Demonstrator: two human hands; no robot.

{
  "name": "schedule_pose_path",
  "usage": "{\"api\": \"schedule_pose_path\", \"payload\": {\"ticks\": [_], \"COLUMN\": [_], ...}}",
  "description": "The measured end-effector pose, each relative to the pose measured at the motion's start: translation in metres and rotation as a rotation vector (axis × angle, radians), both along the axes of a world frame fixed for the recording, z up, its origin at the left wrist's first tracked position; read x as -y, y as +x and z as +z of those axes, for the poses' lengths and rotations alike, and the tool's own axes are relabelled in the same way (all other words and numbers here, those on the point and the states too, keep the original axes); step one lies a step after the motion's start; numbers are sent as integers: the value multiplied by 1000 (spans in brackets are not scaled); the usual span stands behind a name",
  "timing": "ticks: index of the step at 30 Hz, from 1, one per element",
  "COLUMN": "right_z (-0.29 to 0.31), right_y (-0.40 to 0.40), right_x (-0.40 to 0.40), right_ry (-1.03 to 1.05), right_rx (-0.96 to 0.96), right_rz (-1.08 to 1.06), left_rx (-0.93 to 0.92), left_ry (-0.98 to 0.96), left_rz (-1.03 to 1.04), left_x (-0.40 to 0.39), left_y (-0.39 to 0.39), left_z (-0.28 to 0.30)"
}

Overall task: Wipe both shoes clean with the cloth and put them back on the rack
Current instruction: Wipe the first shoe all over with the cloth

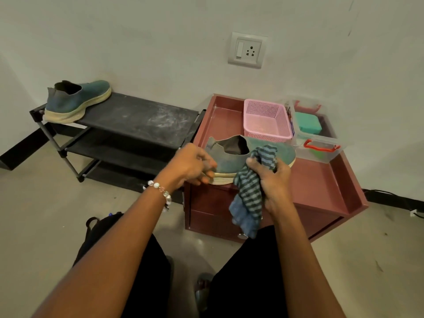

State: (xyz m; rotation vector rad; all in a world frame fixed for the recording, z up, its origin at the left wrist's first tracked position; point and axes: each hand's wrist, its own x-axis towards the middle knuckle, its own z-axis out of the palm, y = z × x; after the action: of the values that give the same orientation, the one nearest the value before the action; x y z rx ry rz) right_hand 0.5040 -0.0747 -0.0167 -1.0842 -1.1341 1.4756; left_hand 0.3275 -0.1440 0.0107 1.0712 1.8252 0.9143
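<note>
One teal knit shoe with a cream sole (75, 102) stands on the top shelf of the black shoe rack (137, 118), at its left end. The second teal shoe (229, 157) rests on the front edge of a maroon cabinet top (321, 180). My left hand (192, 166) grips that shoe at its heel and sole. My right hand (273, 180) holds a blue striped cloth (250, 191) pressed against the shoe's side, near the toe. The cloth's loose end hangs down in front of the cabinet.
On the cabinet behind the shoe stand a pink plastic basket (266, 120) and clear containers with red handles (319, 148). A wall socket (247, 50) is above. A black bag (98, 232) lies on the floor by my left arm. Cables run along the right wall base.
</note>
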Motion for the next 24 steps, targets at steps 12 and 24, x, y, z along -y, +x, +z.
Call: {"api": "schedule_pose_path", "payload": {"ticks": [12,24], "right_z": [-43,-43], "right_y": [-73,-69], "right_x": [41,37], "right_ry": [761,871], "right_rx": [1393,1324], "right_rz": [262,300], "left_rx": [-582,-719], "left_ry": [269,219], "left_rz": [102,56], "left_x": [-43,-51], "left_y": [-29,-26], "left_z": [-31,-33]}}
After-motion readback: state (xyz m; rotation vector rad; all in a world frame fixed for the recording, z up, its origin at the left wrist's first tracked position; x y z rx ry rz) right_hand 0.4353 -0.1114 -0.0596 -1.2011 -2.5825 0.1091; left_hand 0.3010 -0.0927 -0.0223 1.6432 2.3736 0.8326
